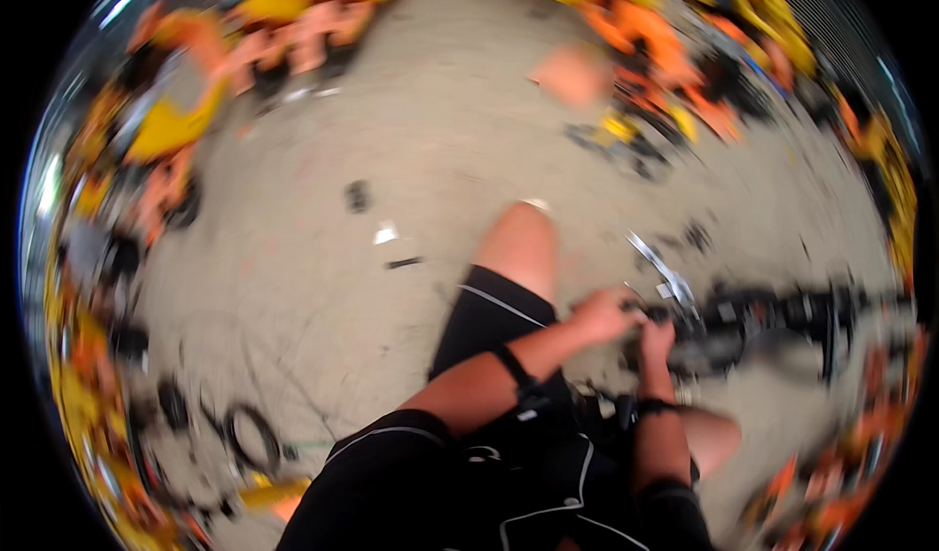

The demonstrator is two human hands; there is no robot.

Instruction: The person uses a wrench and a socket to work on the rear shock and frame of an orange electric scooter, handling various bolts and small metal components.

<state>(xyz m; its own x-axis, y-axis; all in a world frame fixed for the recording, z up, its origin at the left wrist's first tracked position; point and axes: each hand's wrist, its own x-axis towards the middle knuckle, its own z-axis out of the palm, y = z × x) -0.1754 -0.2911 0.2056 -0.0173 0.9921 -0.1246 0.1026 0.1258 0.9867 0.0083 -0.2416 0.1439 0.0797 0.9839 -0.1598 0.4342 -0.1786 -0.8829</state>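
Observation:
My left hand (pixel 604 314) and my right hand (pixel 657 338) meet in front of my body, to the right of my raised knee. Both look closed around a small dark part (pixel 657 313), too blurred to name. Just right of my hands a long black mechanical assembly (pixel 773 321) with a bar across its far end lies on the floor. A silver elongated metal piece (pixel 661 269) rests on the floor beyond my hands.
Orange and yellow machine parts (pixel 181 121) ring the floor on both sides. An orange panel (pixel 572 74) and a yellow-and-black piece (pixel 621 135) lie ahead. Left of my knee are a white scrap (pixel 386 232) and a short dark piece (pixel 404 263). A black ring (pixel 251 437) lies lower left.

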